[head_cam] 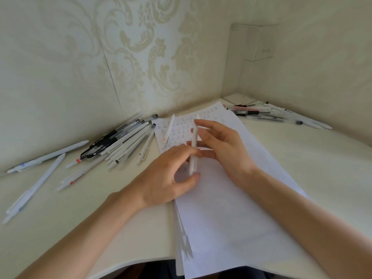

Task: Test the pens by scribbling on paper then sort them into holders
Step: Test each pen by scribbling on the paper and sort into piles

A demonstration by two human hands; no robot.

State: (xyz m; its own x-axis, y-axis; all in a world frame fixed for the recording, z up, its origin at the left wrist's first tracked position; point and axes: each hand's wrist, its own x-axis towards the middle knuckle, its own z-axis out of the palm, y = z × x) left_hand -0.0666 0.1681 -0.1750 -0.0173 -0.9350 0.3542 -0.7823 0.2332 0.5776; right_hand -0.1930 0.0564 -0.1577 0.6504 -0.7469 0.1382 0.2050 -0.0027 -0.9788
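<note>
A white pen [194, 156] stands nearly upright over the stack of paper [227, 208] in the middle of the desk. My left hand [169, 176] pinches its lower end. My right hand [221, 150] holds its upper part with fingers curled round it. The far end of the top sheet carries rows of written marks in black and red. Another white pen [168, 129] lies on that written area. A heap of white and black pens [118, 141] lies left of the paper. A smaller group of pens [271, 114] lies at the far right near the corner.
Two pale blue pens [38, 174] lie apart at the far left of the cream desk [322, 168]. A clear box-shaped holder [253, 43] stands in the far right corner against the patterned wall. The paper stack overhangs the desk's near edge.
</note>
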